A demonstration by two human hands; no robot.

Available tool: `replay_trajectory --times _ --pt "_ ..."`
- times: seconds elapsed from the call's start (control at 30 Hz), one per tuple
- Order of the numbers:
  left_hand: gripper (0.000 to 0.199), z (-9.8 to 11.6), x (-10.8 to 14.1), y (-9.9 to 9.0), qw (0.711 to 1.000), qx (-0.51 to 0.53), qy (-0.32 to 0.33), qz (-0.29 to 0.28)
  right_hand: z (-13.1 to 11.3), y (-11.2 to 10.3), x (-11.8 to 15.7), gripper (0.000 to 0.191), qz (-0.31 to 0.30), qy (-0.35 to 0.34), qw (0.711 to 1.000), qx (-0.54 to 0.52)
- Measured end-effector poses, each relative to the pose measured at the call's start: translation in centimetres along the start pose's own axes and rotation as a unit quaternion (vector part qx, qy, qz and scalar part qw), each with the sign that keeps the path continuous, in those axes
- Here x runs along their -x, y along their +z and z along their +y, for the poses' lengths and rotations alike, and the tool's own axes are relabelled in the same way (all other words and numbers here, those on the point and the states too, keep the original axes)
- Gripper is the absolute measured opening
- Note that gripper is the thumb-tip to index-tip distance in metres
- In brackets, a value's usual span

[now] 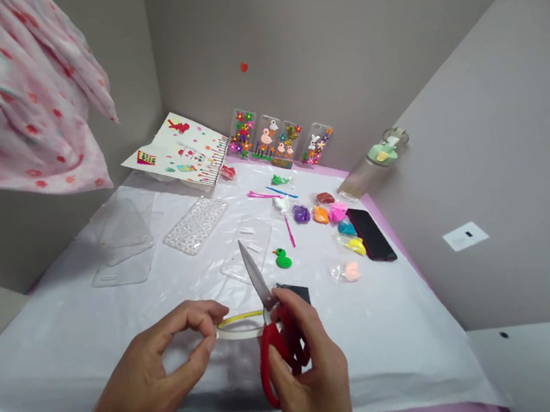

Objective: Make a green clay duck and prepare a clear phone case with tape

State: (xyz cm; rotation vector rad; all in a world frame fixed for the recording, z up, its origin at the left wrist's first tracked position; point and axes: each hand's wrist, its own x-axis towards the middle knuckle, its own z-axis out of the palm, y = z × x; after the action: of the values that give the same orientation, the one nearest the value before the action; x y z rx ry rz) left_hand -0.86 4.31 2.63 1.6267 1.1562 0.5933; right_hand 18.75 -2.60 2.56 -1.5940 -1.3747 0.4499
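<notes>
My left hand (166, 355) pinches one end of a thin yellow and white strip (243, 332) above the near part of the table. Red-handled scissors (272, 346) are in my right hand (314, 367), with the blades pointing up and away. The strip's right end meets the scissors near their pivot; whether my right fingers also hold it is hidden. Just beyond the blades lies a transparent phone case (237, 267) with small white pieces on it. A green clay duck (282, 258) sits to its right. Behind my right hand is a small dark square (295, 292), partly covered.
Several clay lumps, including a purple one (301, 213), lie right of centre beside a phone (372, 234). A bumpy clear case (196, 225) is at left centre. Decorated cases (267, 139) lean on the back wall near a bottle (373, 166). Pink cloth (23, 99) hangs upper left.
</notes>
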Motion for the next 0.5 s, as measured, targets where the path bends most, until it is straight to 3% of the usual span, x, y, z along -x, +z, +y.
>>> replay_trajectory --times 0.13,0.37,0.5 --pt "0.022 -0.8 -0.1 0.1 1.000 0.014 0.001 0.000 0.1 0.2 0.1 0.056 0.006 -0.026 0.999 0.030" --pt "0.027 -0.9 -0.7 0.7 0.996 0.086 -0.011 0.005 -0.2 0.2 -0.2 0.057 0.028 -0.135 0.987 0.087" --pt "0.021 -1.1 -1.1 0.8 0.992 0.125 -0.007 0.009 0.3 0.4 0.0 0.059 0.017 -0.149 0.983 0.104"
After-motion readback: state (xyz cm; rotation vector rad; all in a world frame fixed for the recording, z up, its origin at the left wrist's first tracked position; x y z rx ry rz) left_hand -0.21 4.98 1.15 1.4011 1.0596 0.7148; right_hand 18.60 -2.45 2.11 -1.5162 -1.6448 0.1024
